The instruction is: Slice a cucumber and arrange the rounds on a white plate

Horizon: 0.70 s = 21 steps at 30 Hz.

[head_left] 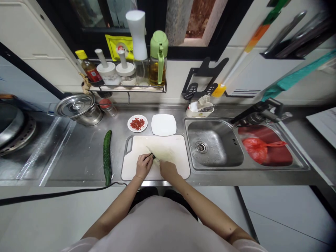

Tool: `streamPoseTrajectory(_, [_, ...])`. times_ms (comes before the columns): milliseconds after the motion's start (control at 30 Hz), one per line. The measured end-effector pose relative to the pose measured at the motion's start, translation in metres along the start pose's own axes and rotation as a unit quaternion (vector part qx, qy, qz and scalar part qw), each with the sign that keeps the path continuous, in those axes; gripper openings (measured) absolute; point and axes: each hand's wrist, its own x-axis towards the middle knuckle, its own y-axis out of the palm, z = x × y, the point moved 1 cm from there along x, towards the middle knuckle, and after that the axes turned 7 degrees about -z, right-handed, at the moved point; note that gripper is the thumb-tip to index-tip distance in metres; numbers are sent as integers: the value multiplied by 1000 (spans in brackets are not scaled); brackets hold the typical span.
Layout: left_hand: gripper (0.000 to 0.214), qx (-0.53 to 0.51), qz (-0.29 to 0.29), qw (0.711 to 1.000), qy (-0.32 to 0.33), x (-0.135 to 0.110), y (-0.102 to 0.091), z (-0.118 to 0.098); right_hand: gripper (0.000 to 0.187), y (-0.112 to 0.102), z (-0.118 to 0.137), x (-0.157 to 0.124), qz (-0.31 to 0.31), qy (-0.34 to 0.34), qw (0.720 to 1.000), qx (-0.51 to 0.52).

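On the white cutting board, my left hand is closed, its fingertips pinching a small dark green piece, seemingly cucumber. My right hand is wrapped around the handle of a knife, whose thin blade slants up and left beside the left fingertips. The handle is hidden in the fist. Pale green wet marks spread over the board right of the blade. A whole cucumber lies lengthwise on the steel counter, left of the board.
Behind the board stand a small plate of red pieces and a white square plate. A lidded pot is at back left. On the right is a sink with a red bag. Bottles line a wall rack.
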Motion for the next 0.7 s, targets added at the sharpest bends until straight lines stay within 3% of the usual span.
streamPoseTrajectory(200, [20, 0, -5, 1000, 1, 1, 0, -1, 31, 6, 0, 6, -20, -10, 1000, 9])
streamPoseTrajectory(700, [19, -5, -5, 1000, -3, 1, 0, -1, 32, 9, -2, 11, -3, -3, 1000, 12])
